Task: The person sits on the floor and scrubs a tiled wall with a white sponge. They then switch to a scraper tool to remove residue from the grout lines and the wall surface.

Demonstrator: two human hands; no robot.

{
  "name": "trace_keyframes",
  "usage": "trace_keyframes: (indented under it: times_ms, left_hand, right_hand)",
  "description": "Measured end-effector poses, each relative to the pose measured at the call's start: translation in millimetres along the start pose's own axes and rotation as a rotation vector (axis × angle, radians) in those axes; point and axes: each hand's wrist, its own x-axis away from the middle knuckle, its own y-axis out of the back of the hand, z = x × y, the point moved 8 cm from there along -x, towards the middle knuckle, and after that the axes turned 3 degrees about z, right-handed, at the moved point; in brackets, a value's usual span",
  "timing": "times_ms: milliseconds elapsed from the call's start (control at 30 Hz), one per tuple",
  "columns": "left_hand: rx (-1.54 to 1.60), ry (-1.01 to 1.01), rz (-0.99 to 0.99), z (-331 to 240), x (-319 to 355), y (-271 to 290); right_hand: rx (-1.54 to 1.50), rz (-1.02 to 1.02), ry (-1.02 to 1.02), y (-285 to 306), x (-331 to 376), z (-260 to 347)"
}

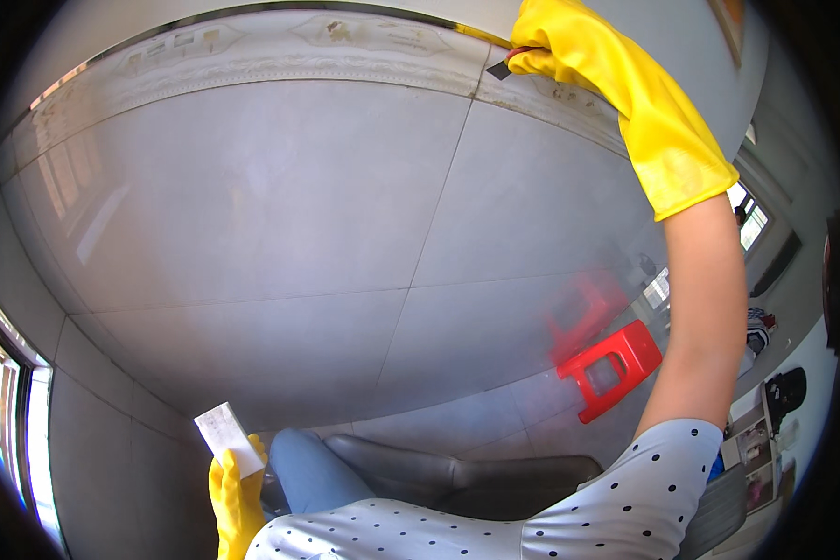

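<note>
The gloved right hand is clamped on a small dark-bladed tool, with a bit of red showing between the fingers. The blade points down-left, at the patterned border of the wall, close to a vertical tile joint. The gloved left hand, low on the left, grips a white block, its long axis slanting from upper left to lower right. Grey tiles spread between the hands; a red stool stands beyond the right forearm, which blocks part of the wall. The glove hides the tool's handle; blade contact is unclear. The lower edge cuts off the left glove.
</note>
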Motion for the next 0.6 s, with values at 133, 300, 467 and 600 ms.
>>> trace_keyframes:
  times_ms: [133,300,467,600]
  left_hand:
    - [0.064,-0.006,0.018,3,-1,-1]
    - [0.075,0.035,0.049,5,-6,0]
    - [0.04,0.004,0.091,2,-5,3]
    - [0.1,0.012,0.082,8,-8,3]
  right_hand:
    - [0.409,0.015,0.121,-5,-16,18]
    - [0.427,0.015,0.147,-10,-20,6]
    - [0.28,0.004,-0.222,-8,-10,4]
    - [0.15,0.062,-0.476,-4,-7,-8]
